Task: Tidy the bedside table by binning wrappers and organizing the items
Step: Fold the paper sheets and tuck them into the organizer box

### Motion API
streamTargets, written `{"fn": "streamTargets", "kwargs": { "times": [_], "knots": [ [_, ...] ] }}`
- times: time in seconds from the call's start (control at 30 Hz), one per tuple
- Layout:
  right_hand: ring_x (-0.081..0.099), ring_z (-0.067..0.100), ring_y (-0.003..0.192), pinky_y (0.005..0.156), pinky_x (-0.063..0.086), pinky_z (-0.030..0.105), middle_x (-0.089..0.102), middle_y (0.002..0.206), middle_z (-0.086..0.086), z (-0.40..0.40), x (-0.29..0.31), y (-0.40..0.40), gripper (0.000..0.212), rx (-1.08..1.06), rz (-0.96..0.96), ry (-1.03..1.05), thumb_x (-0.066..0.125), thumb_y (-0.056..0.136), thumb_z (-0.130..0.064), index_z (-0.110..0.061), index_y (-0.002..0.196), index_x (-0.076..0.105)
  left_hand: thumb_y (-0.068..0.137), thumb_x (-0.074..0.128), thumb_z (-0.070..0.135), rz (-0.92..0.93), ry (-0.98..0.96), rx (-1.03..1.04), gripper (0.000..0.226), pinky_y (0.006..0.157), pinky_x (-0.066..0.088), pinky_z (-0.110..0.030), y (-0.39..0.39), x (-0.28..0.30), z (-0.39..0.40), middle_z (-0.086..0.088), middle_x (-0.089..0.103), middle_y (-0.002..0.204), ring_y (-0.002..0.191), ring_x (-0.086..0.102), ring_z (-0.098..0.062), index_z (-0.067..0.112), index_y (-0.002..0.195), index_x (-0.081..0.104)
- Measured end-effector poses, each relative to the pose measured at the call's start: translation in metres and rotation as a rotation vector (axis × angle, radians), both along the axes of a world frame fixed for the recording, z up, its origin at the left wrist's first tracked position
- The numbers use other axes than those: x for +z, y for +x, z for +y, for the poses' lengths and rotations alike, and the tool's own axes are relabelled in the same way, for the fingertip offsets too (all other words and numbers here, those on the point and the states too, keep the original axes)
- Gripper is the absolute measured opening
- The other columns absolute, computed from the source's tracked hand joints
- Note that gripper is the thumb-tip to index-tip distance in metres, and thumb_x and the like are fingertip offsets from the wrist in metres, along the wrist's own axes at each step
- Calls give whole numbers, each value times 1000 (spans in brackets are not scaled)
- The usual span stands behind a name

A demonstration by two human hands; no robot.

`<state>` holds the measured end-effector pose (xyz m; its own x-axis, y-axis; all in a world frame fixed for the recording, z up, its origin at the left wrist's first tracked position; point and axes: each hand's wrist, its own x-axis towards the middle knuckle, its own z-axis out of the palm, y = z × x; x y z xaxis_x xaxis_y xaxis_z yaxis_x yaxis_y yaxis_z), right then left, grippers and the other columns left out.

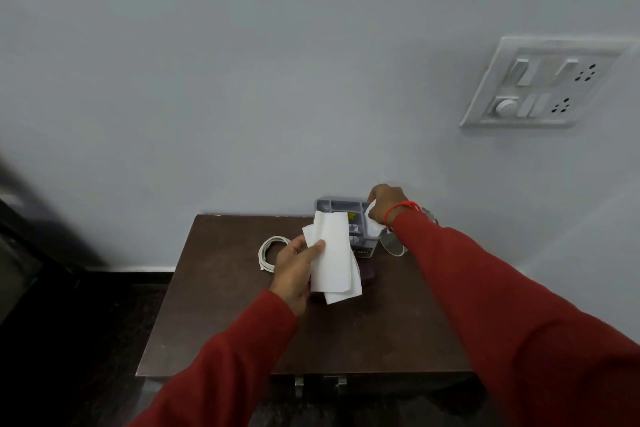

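Note:
My left hand [294, 270] holds several flat white paper wrappers [334, 260] above the middle of the dark brown bedside table [242, 322]. My right hand [384, 203] reaches to the back of the table and pinches a crumpled white wrapper [373, 222] at the right edge of a grey compartmented organizer [341, 208]. A coiled white cable [268, 251] lies on the table left of my left hand. A clear glass [393, 244] lies beside the organizer, partly hidden by my right forearm. A dark maroon object [367, 276] lies under the papers, mostly hidden.
The table stands against a pale grey wall. A white switch and socket panel [540, 83] is on the wall at upper right. Dark floor and a dark piece of furniture [31, 236] lie to the left. Metal drawer handles [320, 383] show at the table's front edge.

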<state>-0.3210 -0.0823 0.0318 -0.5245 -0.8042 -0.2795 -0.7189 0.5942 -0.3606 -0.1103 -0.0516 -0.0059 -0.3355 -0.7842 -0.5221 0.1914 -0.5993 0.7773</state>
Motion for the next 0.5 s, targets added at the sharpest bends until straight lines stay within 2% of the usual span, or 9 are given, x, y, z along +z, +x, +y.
{"fn": "streamTargets", "kwargs": {
  "times": [0.07,0.13,0.17,0.23,0.3,0.33,0.4,0.47,0.5],
  "knots": [
    [53,35,118,98,48,41,53,132,16,8,-3,-2,43,-1,84,-59,61,91,-31,-10,127,54,94,63,9,-2,-7,2,30,92,53,-60,0,0,-3,-17,70,118,112,66,-38,10,124,62],
    [50,31,117,97,46,43,55,125,10,19,-5,-1,48,21,236,-287,54,92,-50,-17,126,55,94,64,9,15,-22,9,28,91,55,-59,-1,0,-4,-15,72,114,104,69,-33,11,122,62],
    [51,28,112,95,46,40,58,117,8,24,-4,4,47,51,228,-437,53,91,-53,-19,122,58,94,64,9,27,-38,18,27,88,57,-55,-2,1,-5,-13,73,110,97,71,-29,10,121,62],
    [56,15,96,85,46,28,62,97,-1,32,0,17,42,117,8,-562,58,88,-56,-21,111,64,92,66,8,54,-71,47,28,86,59,-49,-5,2,-4,-10,75,103,85,72,-21,7,120,62],
    [59,0,75,68,43,14,65,77,-14,39,4,33,33,144,-275,-473,66,81,-58,-26,90,67,90,69,6,79,-85,82,32,93,55,-55,-8,4,-3,-16,74,107,93,71,-28,1,121,61],
    [60,-2,69,62,44,13,67,72,-16,41,5,39,33,144,-401,-412,70,77,-58,-26,81,67,88,71,6,89,-85,97,34,96,52,-58,-11,4,-2,-19,73,111,101,70,-35,0,120,61],
    [67,9,75,67,55,25,74,82,-6,40,6,42,31,128,-567,-318,77,76,-48,-19,84,71,84,76,9,103,-67,112,38,96,52,-60,-14,6,-1,-22,72,113,108,67,-41,1,118,62],
    [68,20,78,71,56,40,73,88,11,39,8,41,24,99,-659,-307,80,79,-30,-10,88,70,81,78,10,111,-57,116,37,94,53,-59,-15,7,-2,-24,71,114,106,68,-40,3,114,62],
    [67,23,77,70,57,43,71,88,14,38,10,41,18,76,-708,-327,79,80,-22,-10,89,68,81,78,10,116,-56,118,37,93,54,-57,-14,6,-2,-24,71,114,102,69,-39,3,114,61]
  ]
}}
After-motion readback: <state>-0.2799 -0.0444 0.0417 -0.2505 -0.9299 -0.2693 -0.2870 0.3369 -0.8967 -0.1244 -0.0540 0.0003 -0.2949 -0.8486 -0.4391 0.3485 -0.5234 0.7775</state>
